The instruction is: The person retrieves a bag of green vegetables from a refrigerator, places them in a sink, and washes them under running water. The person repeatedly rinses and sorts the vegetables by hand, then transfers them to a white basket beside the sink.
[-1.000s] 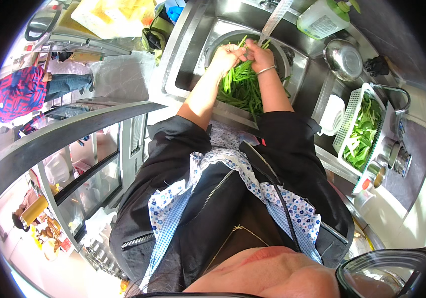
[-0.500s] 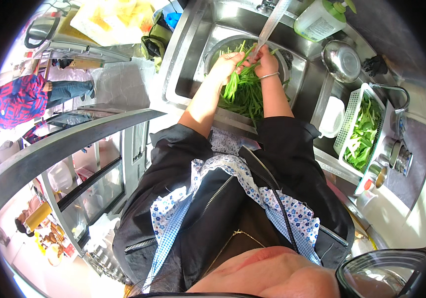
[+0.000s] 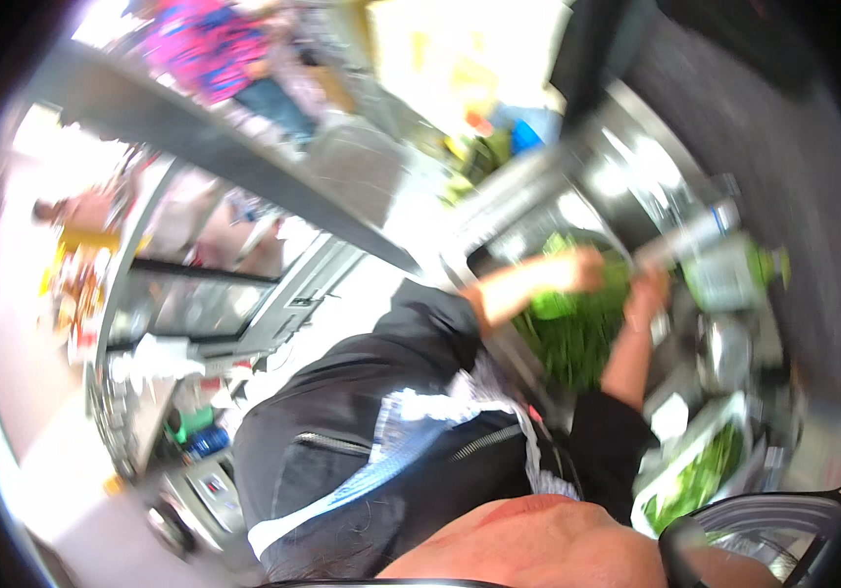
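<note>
Motion smears the whole picture. Over the steel sink, my left hand is closed, with a bright green bunch of leafy stalks hanging from it. My right hand is close by at the end of the faucet spout; its fingers are too blurred to read. Below both hands lies a dark green heap of long leafy vegetables in the sink; the basin holding it is hardly visible.
To the right stand a green-white pump bottle, a steel bowl and a white basket of green leaves. A metal-edged shelf unit runs along the left. Beyond it is a person in a patterned top.
My view has swung sharply left and tilted, so the sink now appears farther right and blurred. My hands have moved apart slightly; the left still has green stalks below it.
</note>
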`<action>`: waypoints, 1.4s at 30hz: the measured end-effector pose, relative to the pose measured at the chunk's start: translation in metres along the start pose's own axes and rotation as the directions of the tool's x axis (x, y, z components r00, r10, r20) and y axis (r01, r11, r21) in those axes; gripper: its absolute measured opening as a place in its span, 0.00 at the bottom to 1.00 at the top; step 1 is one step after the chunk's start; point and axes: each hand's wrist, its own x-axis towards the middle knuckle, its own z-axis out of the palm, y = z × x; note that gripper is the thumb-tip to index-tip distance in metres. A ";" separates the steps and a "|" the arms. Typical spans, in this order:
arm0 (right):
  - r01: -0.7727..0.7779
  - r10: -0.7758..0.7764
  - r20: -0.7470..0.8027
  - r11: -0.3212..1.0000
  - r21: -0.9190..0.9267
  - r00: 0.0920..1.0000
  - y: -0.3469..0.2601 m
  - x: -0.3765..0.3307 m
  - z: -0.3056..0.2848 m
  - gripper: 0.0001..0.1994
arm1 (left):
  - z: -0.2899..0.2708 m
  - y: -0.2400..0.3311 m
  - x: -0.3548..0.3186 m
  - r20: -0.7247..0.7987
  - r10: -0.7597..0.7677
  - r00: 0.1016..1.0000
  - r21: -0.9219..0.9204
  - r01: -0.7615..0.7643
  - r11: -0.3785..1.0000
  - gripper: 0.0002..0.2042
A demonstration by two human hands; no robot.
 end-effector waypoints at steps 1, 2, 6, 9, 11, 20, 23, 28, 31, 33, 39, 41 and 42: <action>-0.174 0.200 -0.038 0.921 0.349 0.979 0.004 -0.007 -0.015 0.14 | 0.011 0.009 -0.009 0.050 -0.148 0.988 -0.125 0.154 0.980 0.17; -0.289 0.395 0.011 0.653 0.700 0.919 0.007 -0.015 -0.034 0.13 | 0.014 0.009 -0.019 0.226 -0.173 0.959 -0.142 0.208 0.968 0.22; -0.340 0.439 -0.203 0.856 0.389 0.875 0.010 -0.039 -0.144 0.18 | 0.040 -0.012 -0.072 0.197 -0.398 0.896 -0.197 0.434 0.879 0.15; -0.157 0.508 -0.089 0.422 0.893 0.856 -0.006 -0.040 -0.200 0.22 | 0.041 -0.038 -0.094 -0.115 -0.666 0.737 -0.108 0.657 0.746 0.13; -0.131 0.517 -0.190 0.521 0.843 0.835 -0.024 -0.047 -0.200 0.22 | 0.044 -0.039 -0.090 -0.322 -0.803 0.502 -0.130 0.817 0.563 0.14; -0.304 0.374 0.172 0.329 0.894 0.911 -0.068 -0.100 -0.056 0.12 | 0.085 0.052 -0.022 0.022 -0.306 0.952 -0.190 0.304 0.933 0.17; -0.317 0.339 0.203 0.323 0.892 0.918 -0.065 -0.106 -0.056 0.13 | 0.082 0.050 -0.031 0.016 -0.273 0.962 -0.115 0.273 0.955 0.18; -0.341 0.458 0.126 0.424 0.839 0.880 -0.031 -0.103 -0.096 0.20 | 0.087 0.016 -0.061 0.208 -0.215 0.954 0.059 0.207 0.977 0.17; -0.268 0.414 0.076 0.427 0.864 0.907 0.005 -0.100 -0.156 0.19 | 0.096 -0.011 -0.077 0.190 -0.415 0.890 0.067 0.410 0.910 0.17; -0.252 0.558 -0.070 0.479 0.841 0.827 0.022 -0.107 -0.187 0.17 | 0.099 -0.027 -0.076 0.121 -0.594 0.795 0.233 0.559 0.796 0.17; -0.521 0.492 0.260 0.526 0.672 0.831 0.021 -0.094 -0.101 0.14 | 0.100 -0.037 0.007 0.262 -0.545 0.796 -0.495 0.596 0.633 0.14; -0.553 0.333 0.445 0.578 0.600 0.832 0.012 -0.077 -0.059 0.14 | 0.097 -0.024 0.032 0.356 -0.518 0.778 -0.453 0.629 0.632 0.16; -0.455 0.274 0.386 0.715 0.531 0.881 0.007 -0.069 -0.046 0.15 | 0.095 -0.016 0.041 0.430 -0.459 0.777 -0.512 0.629 0.585 0.16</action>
